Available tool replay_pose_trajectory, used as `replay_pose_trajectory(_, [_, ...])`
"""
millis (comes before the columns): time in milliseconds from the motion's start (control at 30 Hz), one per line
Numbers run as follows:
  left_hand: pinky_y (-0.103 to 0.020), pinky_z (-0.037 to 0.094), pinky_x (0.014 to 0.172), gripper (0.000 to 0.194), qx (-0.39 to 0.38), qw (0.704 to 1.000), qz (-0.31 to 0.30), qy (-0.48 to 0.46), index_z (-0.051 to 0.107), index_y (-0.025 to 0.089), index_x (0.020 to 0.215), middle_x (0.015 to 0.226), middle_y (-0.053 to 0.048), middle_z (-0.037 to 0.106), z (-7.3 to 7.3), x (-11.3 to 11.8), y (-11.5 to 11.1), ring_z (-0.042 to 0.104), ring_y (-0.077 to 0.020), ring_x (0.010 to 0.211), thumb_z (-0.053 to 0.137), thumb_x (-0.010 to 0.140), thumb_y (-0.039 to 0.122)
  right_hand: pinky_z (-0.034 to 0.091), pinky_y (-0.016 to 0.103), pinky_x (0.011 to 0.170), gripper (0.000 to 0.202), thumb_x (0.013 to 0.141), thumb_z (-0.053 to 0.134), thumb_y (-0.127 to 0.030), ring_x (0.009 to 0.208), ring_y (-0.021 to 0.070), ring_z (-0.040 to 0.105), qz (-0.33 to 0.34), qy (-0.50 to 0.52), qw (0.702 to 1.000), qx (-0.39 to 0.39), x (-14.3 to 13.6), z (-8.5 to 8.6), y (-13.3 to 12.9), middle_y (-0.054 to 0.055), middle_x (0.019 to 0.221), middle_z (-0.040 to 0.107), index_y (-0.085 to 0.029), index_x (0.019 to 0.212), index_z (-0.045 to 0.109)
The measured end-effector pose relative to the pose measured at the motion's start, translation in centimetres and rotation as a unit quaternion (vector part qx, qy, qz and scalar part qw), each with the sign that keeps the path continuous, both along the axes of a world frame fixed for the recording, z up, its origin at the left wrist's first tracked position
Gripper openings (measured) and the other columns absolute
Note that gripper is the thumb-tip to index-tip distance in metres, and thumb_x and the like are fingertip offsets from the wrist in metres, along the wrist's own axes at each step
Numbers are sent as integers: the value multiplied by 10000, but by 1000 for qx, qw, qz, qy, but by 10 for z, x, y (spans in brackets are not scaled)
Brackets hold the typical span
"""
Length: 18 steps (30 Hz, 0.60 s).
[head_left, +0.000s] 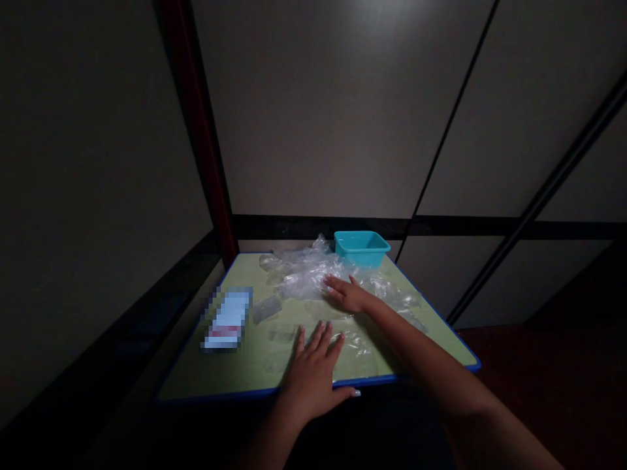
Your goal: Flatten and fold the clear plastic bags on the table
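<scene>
My left hand [313, 372] lies near the table's front edge with its fingers spread, over a clear plastic bag [360, 344] spread flat. Farther back, my right hand [347, 294] reaches across with fingers stretched out, at the front of a crumpled heap of clear plastic bags [308, 274]. More of the clear plastic [392, 290] extends to the right, behind my right forearm. Whether the right fingers touch the plastic or hover over it, I cannot tell. A small greyish flat piece [267, 309] lies left of the heap.
A turquoise plastic basket [361, 249] stands at the back right of the pale green table [191, 375], which has a blue rim. On the left lies a bright, pixelated rectangular thing [228, 320]. A panelled wall [318, 130] rises behind the table.
</scene>
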<state>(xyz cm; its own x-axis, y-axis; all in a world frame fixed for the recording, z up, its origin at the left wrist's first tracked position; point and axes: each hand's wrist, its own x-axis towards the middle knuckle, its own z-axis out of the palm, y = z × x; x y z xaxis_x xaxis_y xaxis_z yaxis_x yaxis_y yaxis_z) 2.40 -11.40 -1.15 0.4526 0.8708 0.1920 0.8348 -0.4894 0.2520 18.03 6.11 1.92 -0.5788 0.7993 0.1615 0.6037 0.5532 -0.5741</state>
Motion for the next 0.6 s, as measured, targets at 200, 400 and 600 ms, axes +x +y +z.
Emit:
replay_pose_trajectory(200, [-637, -4, 1124, 966, 37, 999, 1, -8, 238, 192, 1494, 1559, -154, 198, 2, -2, -4, 135, -352, 1440, 596, 739, 678, 154, 535, 1111, 458, 832, 596, -404, 1326, 293, 379, -53, 59, 992, 93, 36, 11, -54, 101, 1428, 468, -264, 1267, 575])
replay_pose_trajectory(400, [-613, -9, 1134, 760, 19, 999, -42, -11, 363, 207, 1440, 1526, -152, 295, 13, 10, -12, 237, -329, 1418, 590, 810, 566, 461, 355, 786, 259, 704, 711, -419, 795, 220, 601, -83, 68, 993, 42, 58, -17, -54, 56, 829, 682, -197, 837, 697])
replay_pose_trajectory(600, [-585, 9, 1146, 809, -15, 999, -42, 6, 328, 148, 1457, 1522, -176, 281, 18, 20, -8, 221, -303, 1428, 549, 825, 602, 409, 227, 576, 110, 691, 676, -262, 560, 125, 531, -20, 33, 999, 13, 35, -13, -31, -28, 590, 626, -185, 626, 630])
